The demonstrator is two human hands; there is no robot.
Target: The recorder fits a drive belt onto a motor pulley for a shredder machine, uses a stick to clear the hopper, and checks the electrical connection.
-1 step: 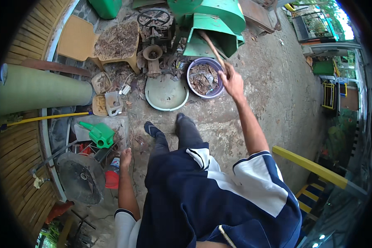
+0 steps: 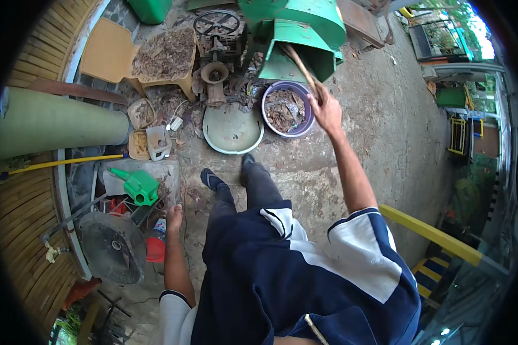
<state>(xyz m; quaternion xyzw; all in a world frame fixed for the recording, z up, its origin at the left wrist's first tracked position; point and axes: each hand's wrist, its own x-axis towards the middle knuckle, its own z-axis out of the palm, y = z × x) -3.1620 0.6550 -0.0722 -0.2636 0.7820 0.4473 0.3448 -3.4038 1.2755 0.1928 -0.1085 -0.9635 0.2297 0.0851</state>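
Observation:
My right hand (image 2: 327, 109) is closed round the near end of a wooden stick (image 2: 298, 62). The stick slants up into the mouth of a green metal chute (image 2: 305, 34) on a green machine, where its far end is hidden. Just below the chute stands a purple tub (image 2: 288, 133) holding dry leaf litter (image 2: 283, 109) and a bit of clear plastic. Low at my side hangs my left hand (image 2: 174, 217), its fingers curled and nothing showing in them. It is near a red-based clear container (image 2: 155, 244) and a green watering can (image 2: 139, 187).
A shallow round pan (image 2: 233, 129) lies left of the tub. Behind it stand a small machine with a handwheel (image 2: 216, 24) and a tan chair (image 2: 106, 52) heaped with leaves. A dark round basin (image 2: 112, 247) stands at left; a yellow beam (image 2: 431, 233) juts in at right.
The view has shifted very slightly. My right hand and the stick sit a touch lower and further right, the grip unchanged. One foot has shifted a little. My left hand stays low at my side.

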